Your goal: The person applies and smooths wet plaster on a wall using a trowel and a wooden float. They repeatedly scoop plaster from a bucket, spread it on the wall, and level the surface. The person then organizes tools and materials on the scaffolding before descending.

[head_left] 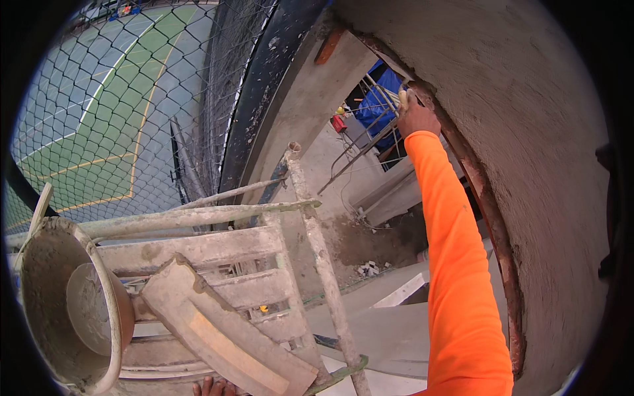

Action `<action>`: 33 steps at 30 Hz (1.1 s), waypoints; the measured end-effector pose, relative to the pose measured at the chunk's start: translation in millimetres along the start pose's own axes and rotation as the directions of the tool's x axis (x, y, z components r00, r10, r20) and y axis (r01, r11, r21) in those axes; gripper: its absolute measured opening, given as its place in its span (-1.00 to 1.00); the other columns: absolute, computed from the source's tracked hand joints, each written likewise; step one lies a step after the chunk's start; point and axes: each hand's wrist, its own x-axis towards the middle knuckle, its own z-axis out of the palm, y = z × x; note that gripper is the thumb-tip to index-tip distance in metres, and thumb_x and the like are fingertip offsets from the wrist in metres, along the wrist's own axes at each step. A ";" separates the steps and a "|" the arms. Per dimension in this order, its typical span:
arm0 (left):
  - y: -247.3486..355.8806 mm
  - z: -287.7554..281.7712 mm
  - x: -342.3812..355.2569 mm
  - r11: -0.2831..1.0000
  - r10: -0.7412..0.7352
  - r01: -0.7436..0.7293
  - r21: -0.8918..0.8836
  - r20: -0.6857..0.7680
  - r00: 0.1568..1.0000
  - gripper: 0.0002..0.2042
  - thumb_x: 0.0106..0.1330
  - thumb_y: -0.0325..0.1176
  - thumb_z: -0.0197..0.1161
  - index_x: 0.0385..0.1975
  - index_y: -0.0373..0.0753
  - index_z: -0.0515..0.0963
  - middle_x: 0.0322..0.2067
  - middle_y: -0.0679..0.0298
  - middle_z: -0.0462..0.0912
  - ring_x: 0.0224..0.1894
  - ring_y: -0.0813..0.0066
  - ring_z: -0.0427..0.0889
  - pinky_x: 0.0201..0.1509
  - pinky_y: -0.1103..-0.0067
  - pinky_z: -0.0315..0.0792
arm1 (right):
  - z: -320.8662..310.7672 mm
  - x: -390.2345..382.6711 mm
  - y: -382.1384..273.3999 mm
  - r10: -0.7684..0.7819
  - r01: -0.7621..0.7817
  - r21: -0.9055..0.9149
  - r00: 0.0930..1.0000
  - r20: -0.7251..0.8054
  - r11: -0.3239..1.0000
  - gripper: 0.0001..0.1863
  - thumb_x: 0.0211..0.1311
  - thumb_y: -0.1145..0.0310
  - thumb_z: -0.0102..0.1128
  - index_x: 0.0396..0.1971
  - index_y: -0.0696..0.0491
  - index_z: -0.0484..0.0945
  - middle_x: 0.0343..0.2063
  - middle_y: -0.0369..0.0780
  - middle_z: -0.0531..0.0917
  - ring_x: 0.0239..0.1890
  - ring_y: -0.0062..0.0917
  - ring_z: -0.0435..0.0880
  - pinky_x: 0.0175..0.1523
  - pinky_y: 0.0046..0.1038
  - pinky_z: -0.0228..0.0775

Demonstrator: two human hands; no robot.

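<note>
My right hand (417, 112), in an orange sleeve, grips a small pale tool (403, 99) against the rough reddish-brown edge strip (485, 198) of a grey plastered wall (541, 132); the tool is mostly hidden. My left hand (214, 388) shows only fingertips at the lower edge, slightly apart, resting by a mortar-crusted scaffold platform (241, 287). Beside them lies a tilted board (228, 336) with a curved wooden handle. A bucket (46, 290) with grey mortar and a round inner container stands at the left.
Scaffold poles (318, 257) cross the middle. A chain-link fence (99, 79) at upper left overlooks a green and blue court. Below are a concrete floor (317, 162), white rubble (368, 268), a red object (338, 123) and a blue tarp (373, 105) with metal bars.
</note>
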 end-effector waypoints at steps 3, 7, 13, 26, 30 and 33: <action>0.6 1.4 -0.5 1.000 0.000 0.000 0.000 -0.005 1.000 -0.38 0.24 -0.17 0.44 0.31 -0.26 0.54 0.26 -0.03 0.58 0.40 -0.18 0.50 0.54 -0.17 0.21 | -6.2 -16.0 7.9 -0.057 0.054 -0.029 0.994 -0.097 0.998 -0.39 0.62 -0.05 0.00 0.57 -0.28 0.29 -0.21 -0.01 0.83 -0.13 -0.01 0.85 0.00 -0.02 0.67; 0.0 2.0 -0.9 1.000 0.020 -0.020 -0.008 -0.015 1.000 -0.38 0.24 -0.17 0.44 0.31 -0.27 0.54 0.26 -0.04 0.58 0.40 -0.18 0.49 0.54 -0.17 0.20 | -18.8 -36.5 20.0 -0.004 0.003 -0.025 1.000 -0.023 1.000 -0.39 0.60 0.00 0.02 0.57 -0.25 0.29 -0.16 0.01 0.83 -0.10 -0.02 0.85 0.02 -0.02 0.68; -1.9 1.7 -1.2 0.999 0.046 -0.046 -0.018 -0.024 0.999 -0.38 0.24 -0.18 0.44 0.31 -0.28 0.54 0.27 -0.06 0.58 0.40 -0.20 0.49 0.53 -0.17 0.21 | -27.7 -65.6 30.0 -0.001 0.001 -0.016 1.000 0.025 1.000 -0.37 0.59 -0.01 0.07 0.57 -0.26 0.27 -0.17 0.02 0.83 -0.16 -0.02 0.86 0.00 -0.02 0.68; -3.5 2.1 -1.8 0.997 0.073 -0.073 -0.017 -0.020 0.997 -0.36 0.26 -0.18 0.43 0.34 -0.28 0.50 0.30 -0.12 0.55 0.39 -0.25 0.49 0.51 -0.18 0.23 | -52.0 -110.1 61.8 0.101 -0.101 -0.008 0.995 -0.017 0.995 -0.40 0.61 -0.04 0.02 0.54 -0.23 0.32 -0.26 0.04 0.83 -0.18 -0.04 0.86 -0.05 0.01 0.68; -2.4 -2.3 0.6 0.995 0.098 -0.099 -0.007 -0.050 0.994 -0.37 0.29 -0.18 0.42 0.35 -0.27 0.49 0.27 -0.13 0.56 0.36 -0.24 0.51 0.48 -0.16 0.27 | -57.4 -132.9 71.1 0.055 -0.055 -0.023 0.998 -0.001 0.998 -0.40 0.61 -0.07 0.01 0.54 -0.24 0.32 -0.29 0.02 0.82 -0.23 -0.07 0.86 -0.06 0.01 0.68; 0.2 -6.0 -1.0 0.996 0.093 -0.093 0.010 -0.018 0.996 -0.43 0.27 -0.23 0.41 0.27 -0.30 0.51 0.21 -0.11 0.58 0.34 -0.24 0.52 0.46 -0.15 0.30 | -62.4 -148.3 85.3 0.035 -0.038 -0.067 0.999 -0.040 0.997 -0.39 0.61 -0.08 0.01 0.54 -0.25 0.33 -0.31 0.01 0.82 -0.24 -0.06 0.86 -0.07 0.00 0.68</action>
